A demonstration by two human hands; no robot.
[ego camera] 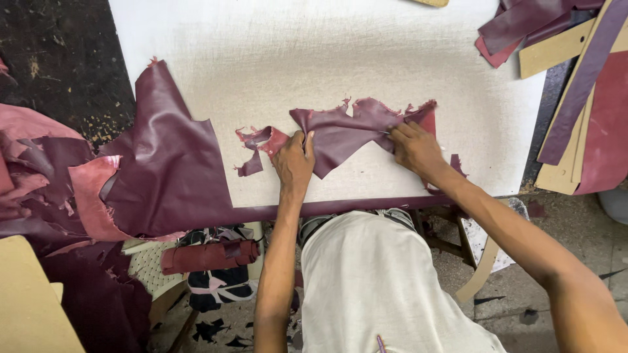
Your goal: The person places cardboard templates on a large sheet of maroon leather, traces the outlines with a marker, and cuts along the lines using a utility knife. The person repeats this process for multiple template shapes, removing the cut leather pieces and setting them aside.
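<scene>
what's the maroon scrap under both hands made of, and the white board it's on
Maroon scrap: looks like leather, soft sheen, ragged edges, paler pink underside showing. White board: probably a plastic cutting board, matte and covered in fine scratch marks.

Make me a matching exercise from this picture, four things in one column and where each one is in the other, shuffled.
Things:
1. small ragged maroon leather scrap
2. large maroon leather hide
3. rolled-up dark red leather bundle
4. tan cardboard pattern pieces

Places:
A. top right, among leather strips
B. below the board's near edge
C. pinned on the white cutting board under the left hand and right hand
D. draped over the board's left edge

Pairs: 1-C, 2-D, 3-B, 4-A
</scene>
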